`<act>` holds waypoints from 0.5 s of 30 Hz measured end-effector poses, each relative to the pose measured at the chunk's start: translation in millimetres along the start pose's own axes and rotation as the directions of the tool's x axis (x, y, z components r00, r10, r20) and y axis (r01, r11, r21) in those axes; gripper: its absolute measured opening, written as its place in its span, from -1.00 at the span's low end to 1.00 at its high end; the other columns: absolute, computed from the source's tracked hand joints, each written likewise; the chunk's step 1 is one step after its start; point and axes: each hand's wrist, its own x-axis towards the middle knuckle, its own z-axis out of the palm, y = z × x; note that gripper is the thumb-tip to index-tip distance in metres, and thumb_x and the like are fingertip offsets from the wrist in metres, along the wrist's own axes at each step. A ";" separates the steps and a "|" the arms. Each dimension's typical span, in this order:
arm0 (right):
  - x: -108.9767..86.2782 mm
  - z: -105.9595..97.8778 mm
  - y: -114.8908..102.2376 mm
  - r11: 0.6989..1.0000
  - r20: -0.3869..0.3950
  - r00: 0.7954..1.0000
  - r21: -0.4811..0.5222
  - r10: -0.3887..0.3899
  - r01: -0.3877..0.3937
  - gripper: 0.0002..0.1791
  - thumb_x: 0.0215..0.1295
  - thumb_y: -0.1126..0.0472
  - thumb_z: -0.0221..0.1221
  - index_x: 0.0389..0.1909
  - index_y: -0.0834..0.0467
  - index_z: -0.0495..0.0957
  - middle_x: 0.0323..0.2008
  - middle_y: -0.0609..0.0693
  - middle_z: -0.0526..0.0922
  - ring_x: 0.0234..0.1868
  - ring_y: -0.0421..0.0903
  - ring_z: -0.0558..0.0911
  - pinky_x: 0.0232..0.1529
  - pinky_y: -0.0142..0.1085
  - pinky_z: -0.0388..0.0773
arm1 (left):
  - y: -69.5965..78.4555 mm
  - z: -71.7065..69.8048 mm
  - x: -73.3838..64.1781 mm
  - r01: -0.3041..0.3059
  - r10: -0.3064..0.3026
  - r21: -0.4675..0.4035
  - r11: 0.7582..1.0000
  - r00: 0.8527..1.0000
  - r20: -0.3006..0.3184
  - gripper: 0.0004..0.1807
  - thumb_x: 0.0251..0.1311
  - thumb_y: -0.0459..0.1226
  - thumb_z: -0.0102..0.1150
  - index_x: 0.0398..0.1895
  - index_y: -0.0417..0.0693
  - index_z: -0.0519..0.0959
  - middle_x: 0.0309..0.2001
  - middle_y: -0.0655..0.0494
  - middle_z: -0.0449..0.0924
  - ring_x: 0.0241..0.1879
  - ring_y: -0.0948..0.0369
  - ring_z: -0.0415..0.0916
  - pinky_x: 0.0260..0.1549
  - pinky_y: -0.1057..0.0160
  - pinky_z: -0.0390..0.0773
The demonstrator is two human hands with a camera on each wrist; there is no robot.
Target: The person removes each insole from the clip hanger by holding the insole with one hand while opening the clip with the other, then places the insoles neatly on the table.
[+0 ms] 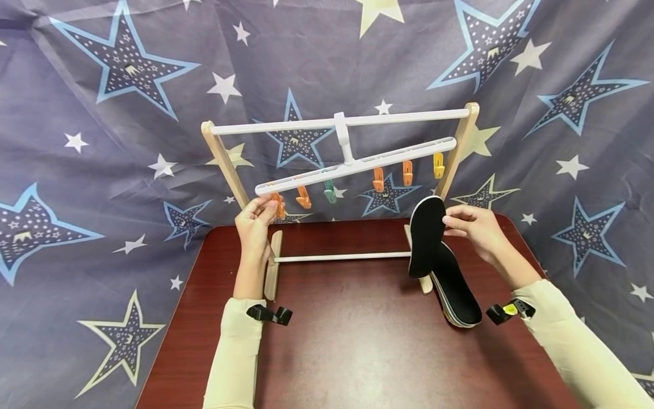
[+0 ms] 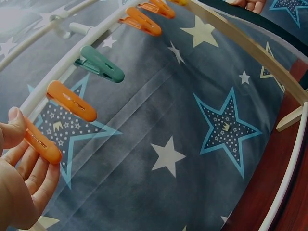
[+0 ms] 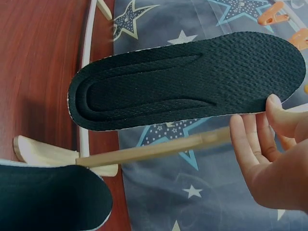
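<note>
A black insole (image 1: pixel 427 236) hangs above the table, its edge pinched between the thumb and fingers of my right hand (image 1: pixel 475 230). In the right wrist view the insole (image 3: pixel 159 86) shows its textured face and raised heel outline. At the low left end of a tilted white clip hanger (image 1: pixel 317 178), my left hand (image 1: pixel 254 224) grips an orange clip (image 2: pixel 43 142). Beside that clip hang another orange clip (image 2: pixel 72 101) and a green clip (image 2: pixel 101 65). Two orange clips and a yellow clip (image 1: pixel 438 165) hang from the raised right half.
A wooden rack with a white top bar (image 1: pixel 286 126) carries the hanger by its hook (image 1: pixel 341 133). More insoles lie stacked (image 1: pixel 457 289) on the dark red table (image 1: pixel 337 329), by the rack's right foot. A star-patterned cloth (image 1: pixel 46 142) hangs behind.
</note>
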 end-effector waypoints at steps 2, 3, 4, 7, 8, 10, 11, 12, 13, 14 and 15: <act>-2.0 -3.6 -1.1 1.000 -0.005 1.000 0.002 0.006 -0.006 -0.78 0.31 0.53 0.23 -0.30 0.15 0.72 -0.36 -0.10 0.77 -0.34 -0.22 0.75 -0.26 -0.28 0.78 | 0.2 0.4 0.1 -0.002 0.002 -0.002 1.000 1.000 -0.001 -0.80 0.28 -0.55 0.22 -0.38 -0.11 0.66 -0.42 0.15 0.79 -0.40 0.27 0.76 -0.46 0.45 0.68; -3.0 -5.5 -1.6 1.000 -0.007 1.000 0.001 0.008 -0.008 -0.78 0.31 0.53 0.23 -0.30 0.15 0.72 -0.36 -0.11 0.77 -0.34 -0.22 0.75 -0.26 -0.28 0.78 | 0.1 0.3 0.1 -0.003 0.003 -0.002 1.000 1.000 -0.002 -0.81 0.28 -0.55 0.22 -0.37 -0.11 0.66 -0.42 0.15 0.79 -0.39 0.27 0.76 -0.46 0.45 0.68; -3.9 -7.4 -2.0 1.000 -0.010 1.000 -0.002 0.009 -0.009 -0.77 0.31 0.53 0.23 -0.30 0.14 0.72 -0.36 -0.11 0.77 -0.34 -0.22 0.75 -0.27 -0.29 0.78 | 0.0 0.2 0.3 -0.003 0.003 -0.001 1.000 1.000 -0.002 -0.81 0.28 -0.55 0.22 -0.36 -0.11 0.66 -0.43 0.15 0.79 -0.39 0.27 0.76 -0.45 0.45 0.68; -6.4 -13.0 -2.7 1.000 -0.014 1.000 -0.005 0.012 -0.012 -0.76 0.31 0.53 0.23 -0.30 0.13 0.72 -0.36 -0.12 0.77 -0.34 -0.23 0.74 -0.28 -0.31 0.77 | 0.0 0.3 0.0 -0.006 0.006 -0.004 1.000 1.000 -0.005 -0.82 0.28 -0.55 0.22 -0.36 -0.12 0.66 -0.43 0.15 0.79 -0.39 0.28 0.76 -0.46 0.45 0.68; -7.1 -15.0 -2.7 1.000 -0.015 1.000 -0.010 0.011 -0.011 -0.76 0.31 0.53 0.23 -0.30 0.13 0.72 -0.36 -0.12 0.76 -0.34 -0.23 0.74 -0.28 -0.31 0.77 | -0.1 0.1 0.1 -0.006 0.006 -0.004 1.000 1.000 -0.006 -0.82 0.28 -0.55 0.22 -0.36 -0.13 0.66 -0.42 0.15 0.79 -0.39 0.28 0.76 -0.46 0.45 0.68; -8.3 -18.6 -2.4 1.000 -0.016 1.000 -0.016 0.008 -0.009 -0.75 0.32 0.54 0.22 -0.31 0.12 0.72 -0.36 -0.12 0.76 -0.34 -0.24 0.74 -0.29 -0.31 0.77 | -0.1 -0.2 0.0 -0.005 0.005 0.000 1.000 1.000 -0.005 -0.84 0.28 -0.55 0.22 -0.35 -0.16 0.66 -0.42 0.15 0.79 -0.39 0.28 0.76 -0.46 0.45 0.68; -9.0 -20.2 -2.3 1.000 -0.016 1.000 -0.018 0.007 -0.007 -0.74 0.32 0.54 0.22 -0.31 0.12 0.72 -0.36 -0.12 0.76 -0.34 -0.24 0.74 -0.29 -0.31 0.77 | -0.1 -0.3 -0.1 -0.005 0.005 -0.001 1.000 1.000 -0.007 -0.84 0.28 -0.55 0.22 -0.36 -0.16 0.66 -0.42 0.15 0.79 -0.39 0.28 0.76 -0.46 0.45 0.68; -9.6 -21.8 -2.1 1.000 -0.018 1.000 -0.023 0.005 -0.005 -0.74 0.32 0.54 0.21 -0.31 0.13 0.72 -0.37 -0.12 0.76 -0.34 -0.24 0.73 -0.29 -0.31 0.77 | -0.2 -0.5 0.0 -0.003 0.003 0.000 1.000 1.000 -0.007 -0.84 0.28 -0.56 0.22 -0.36 -0.17 0.66 -0.42 0.15 0.79 -0.39 0.28 0.76 -0.47 0.45 0.67; -10.2 -23.3 -2.0 1.000 -0.019 1.000 -0.027 0.005 -0.005 -0.74 0.32 0.54 0.21 -0.31 0.12 0.72 -0.37 -0.12 0.75 -0.35 -0.24 0.73 -0.30 -0.32 0.77 | -0.2 -0.5 0.0 -0.001 0.001 0.000 1.000 1.000 -0.007 -0.84 0.28 -0.56 0.22 -0.36 -0.17 0.66 -0.42 0.14 0.79 -0.40 0.27 0.76 -0.47 0.45 0.68; -10.9 -24.8 -1.9 1.000 -0.020 1.000 -0.029 0.007 -0.007 -0.74 0.32 0.55 0.21 -0.31 0.12 0.72 -0.37 -0.12 0.75 -0.34 -0.25 0.73 -0.30 -0.32 0.77 | -0.1 -0.6 0.0 0.001 -0.001 0.001 1.000 1.000 -0.007 -0.84 0.28 -0.56 0.22 -0.36 -0.17 0.66 -0.42 0.15 0.79 -0.40 0.27 0.76 -0.46 0.45 0.68; -11.7 -26.1 -2.1 0.999 -0.022 1.000 -0.030 0.012 -0.013 -0.73 0.33 0.54 0.20 -0.31 0.12 0.72 -0.37 -0.13 0.75 -0.34 -0.25 0.73 -0.31 -0.33 0.77 | 0.1 -0.6 -0.2 0.003 -0.003 0.003 1.000 1.000 -0.007 -0.84 0.28 -0.55 0.22 -0.36 -0.16 0.66 -0.41 0.15 0.79 -0.40 0.27 0.76 -0.46 0.45 0.68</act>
